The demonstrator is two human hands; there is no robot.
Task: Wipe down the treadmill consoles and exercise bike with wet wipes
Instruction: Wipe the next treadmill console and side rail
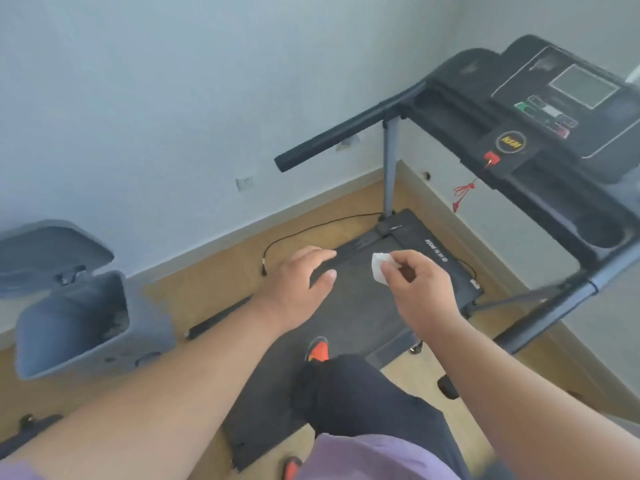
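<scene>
**Wipe in hand, console not yet reached**

The person stands on the treadmill belt [349, 317] with both arms stretched forward. The right hand [420, 289] pinches a small white wet wipe [381, 266] between thumb and fingertips, the wipe sticking out to the left of the fingers, bunched rather than spread. The left hand [301, 282] hangs just beside it, fingers loosely relaxed and holding nothing. The treadmill console [568, 105] sits up and to the right, well apart from both hands; its display and button panel look dusty, though blur makes this hard to confirm.

The step in hand appears to be readying the wipe before the console. To do it well, the left hand would likely help open the wipe flat, so that a broad face meets the panel rather than a crumpled corner. Strokes should probably start at the screen and run downward toward the buttons, pressing lightly there, and steer around the red safety key [491, 157] and its cord. An open grey bin [86, 317] stands at the left for the used wipe.
</scene>
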